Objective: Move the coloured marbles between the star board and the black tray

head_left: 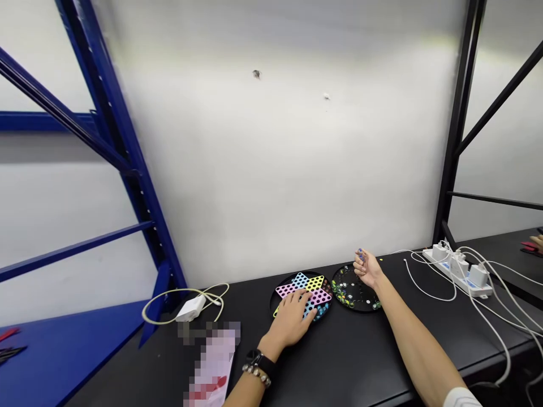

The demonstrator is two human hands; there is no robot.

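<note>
At the left of the black counter (365, 362), a white charger (190, 309) sits in its coiled cable (182, 290), near the left hand (288, 319), whose spread fingers rest flat on a star-shaped Chinese checkers board (313, 284) atop a round black tray (271, 302). The right hand (367, 268) is raised over a second round tray (355, 309) of glass marbles (345, 289), its fingertips pinched narrowly on what looks like a small blue marble (360, 254). Further right, white cables (441, 299) run from a white power strip (456, 270).

Black workbench (360, 362) with a star-shaped Chinese checkers board (316, 284), a round marble tray (350, 295), a white power strip (456, 265), a charger (190, 309)
</note>
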